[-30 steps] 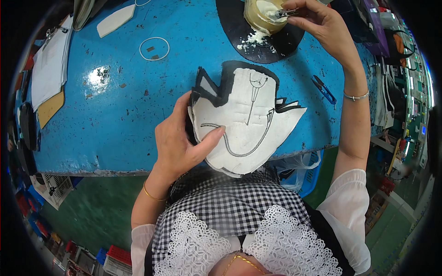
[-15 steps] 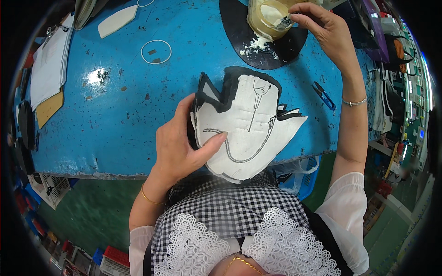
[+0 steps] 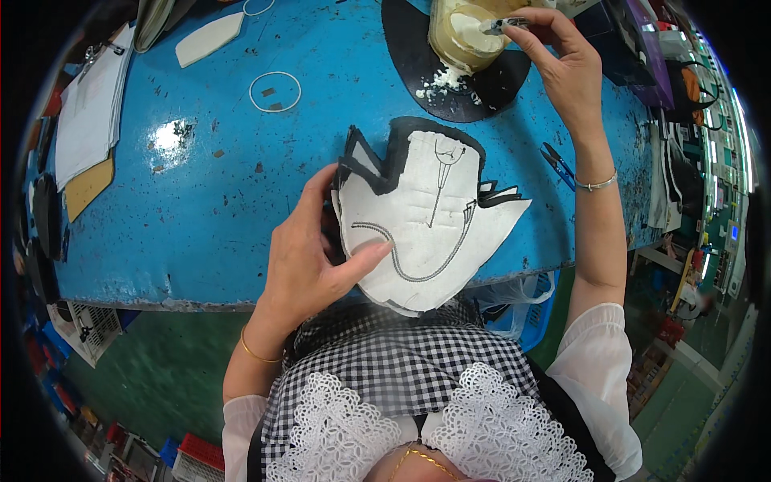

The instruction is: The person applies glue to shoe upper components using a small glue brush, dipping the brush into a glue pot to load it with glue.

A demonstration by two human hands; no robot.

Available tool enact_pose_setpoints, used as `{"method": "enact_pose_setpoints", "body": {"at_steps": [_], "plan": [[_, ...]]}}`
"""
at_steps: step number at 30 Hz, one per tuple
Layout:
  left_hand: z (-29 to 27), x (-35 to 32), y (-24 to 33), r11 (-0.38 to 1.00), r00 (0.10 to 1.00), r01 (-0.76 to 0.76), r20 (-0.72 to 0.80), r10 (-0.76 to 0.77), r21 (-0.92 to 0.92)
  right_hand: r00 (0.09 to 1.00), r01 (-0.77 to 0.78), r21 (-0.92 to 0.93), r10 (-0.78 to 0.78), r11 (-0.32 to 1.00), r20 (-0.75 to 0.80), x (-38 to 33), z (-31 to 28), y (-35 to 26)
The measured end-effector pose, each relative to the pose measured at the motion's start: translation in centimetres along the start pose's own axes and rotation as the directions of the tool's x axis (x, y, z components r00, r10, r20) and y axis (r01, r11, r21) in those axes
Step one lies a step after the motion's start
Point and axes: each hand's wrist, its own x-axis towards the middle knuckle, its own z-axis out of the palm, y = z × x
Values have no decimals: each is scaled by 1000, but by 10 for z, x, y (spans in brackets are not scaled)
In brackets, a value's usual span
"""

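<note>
Your right hand (image 3: 569, 68) pinches small tool (image 3: 496, 27) above tub (image 3: 464, 55); white piece (image 3: 426, 241), gripped by left hand (image 3: 301, 255), lies nearer you, leftward.

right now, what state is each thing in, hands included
left hand: gripping white pieces
white pieces: stacked, top one marked with dark lines
right hand: pinching a small tool
small tool: held at the tub's mouth
tub: open, white paste inside
mat: flat, scattered with white crumbs
snips: lying on the table
white loop: lying flat
papers: stacked
</note>
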Motion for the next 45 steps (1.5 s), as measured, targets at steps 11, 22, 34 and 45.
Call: {"method": "enact_pose_setpoints", "body": {"at_steps": [11, 22, 34, 45], "plan": [[-14, -27, 4, 997, 999, 1, -47, 3, 76, 971, 218, -322, -236, 921, -18, -6, -8, 8], [15, -31, 13, 702, 737, -675, 181, 651, 225, 983, -156, 414, 100, 897, 154, -77, -8, -42], [15, -32, 22, 631, 713, -700, 296, 635, 333, 941, 261, -93, -232, 961, 245, -124, 17, -68], [19, -42, 32, 410, 639, -750, 407, 653, 520, 883, 439, -153, -393, 885, 258, -133, 14, -81]]}}
